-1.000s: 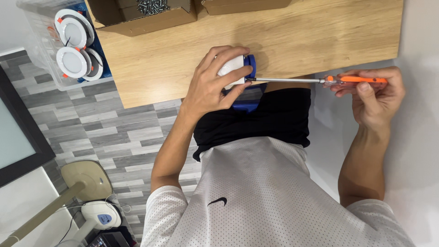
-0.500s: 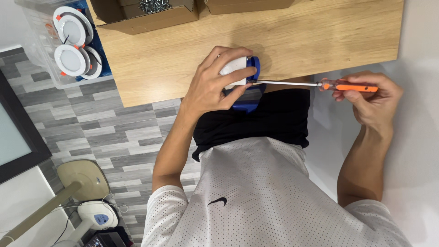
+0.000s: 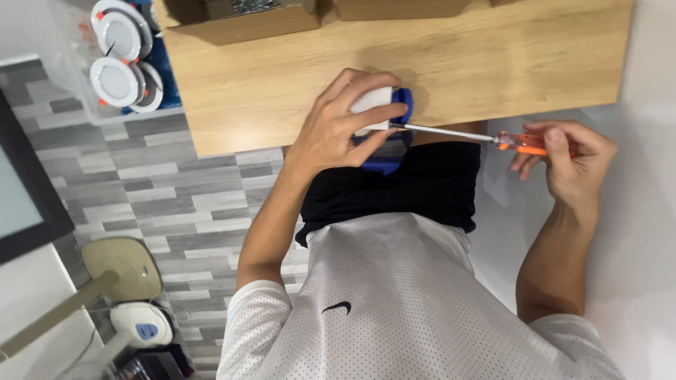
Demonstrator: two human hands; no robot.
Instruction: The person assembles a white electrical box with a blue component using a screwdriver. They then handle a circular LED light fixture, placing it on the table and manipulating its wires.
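Observation:
My left hand (image 3: pixel 346 125) grips a round white and blue light fitting (image 3: pixel 391 107) at the near edge of the wooden table (image 3: pixel 493 63), pressing it against the edge above my lap. My right hand (image 3: pixel 569 160) holds a screwdriver (image 3: pixel 486 138) by its orange handle. The metal shaft runs left and its tip meets the side of the fitting, just under my left fingers. Most of the fitting is hidden by my left hand.
A clear bin (image 3: pixel 116 67) with several round white downlights stands on the floor left of the table. Cardboard boxes (image 3: pixel 239 17) sit at the table's far edge. A dark screen (image 3: pixel 21 183) and a beige lamp base (image 3: pixel 120 271) are at the left, over grey floor tiles.
My right hand with the screwdriver has shifted slightly and the fingers have turned on the orange handle. My left hand keeps its grip on the fitting.

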